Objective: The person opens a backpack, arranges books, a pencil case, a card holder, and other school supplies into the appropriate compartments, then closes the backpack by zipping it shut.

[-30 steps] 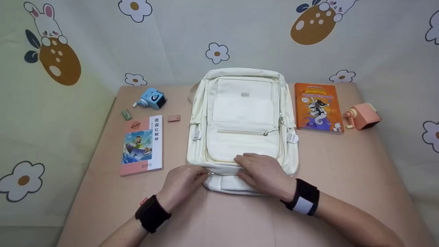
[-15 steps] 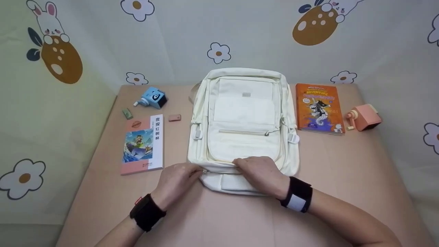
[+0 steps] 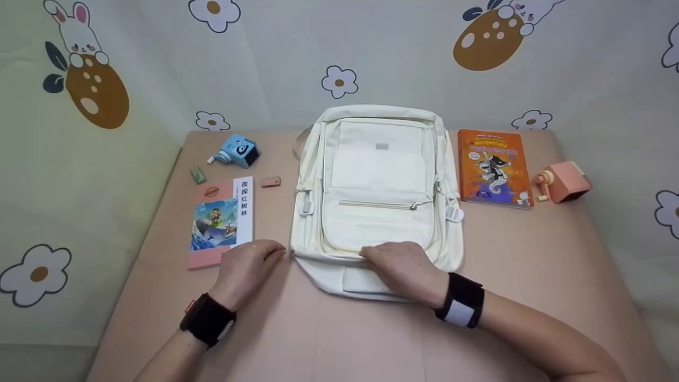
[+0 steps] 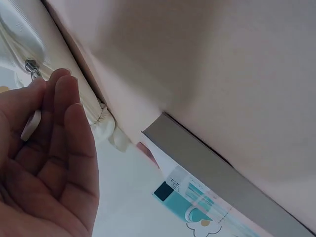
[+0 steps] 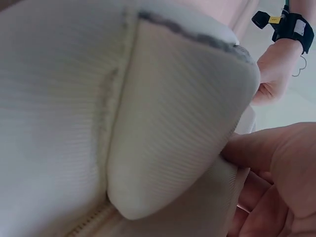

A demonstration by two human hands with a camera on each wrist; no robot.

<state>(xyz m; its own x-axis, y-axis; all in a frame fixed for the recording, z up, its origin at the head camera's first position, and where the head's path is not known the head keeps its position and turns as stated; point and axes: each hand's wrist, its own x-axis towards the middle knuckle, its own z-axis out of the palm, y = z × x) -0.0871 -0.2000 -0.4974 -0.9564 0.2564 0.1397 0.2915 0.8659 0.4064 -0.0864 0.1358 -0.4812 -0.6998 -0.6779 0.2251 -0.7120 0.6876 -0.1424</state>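
A cream-white backpack lies front up on the table, its bottom toward me. At its lower left corner my left hand pinches a zipper pull; in the left wrist view the metal slider sits just beyond the fingertips and the pull's pale end shows inside the fingers. My right hand grips the fabric along the bag's bottom edge, thumb on one side and fingers curled on the other in the right wrist view. A pale flap of the bag spreads out below that edge.
Left of the bag lie a pink-and-white book, partly behind my left hand, a blue pencil sharpener, a green eraser and a pink eraser. To the right are an orange book and a pink pencil sharpener.
My left hand has drawn the zipper pull leftward along the bag's bottom edge to the corner. My right hand has shifted slightly, its fingers now more curled at the edge.
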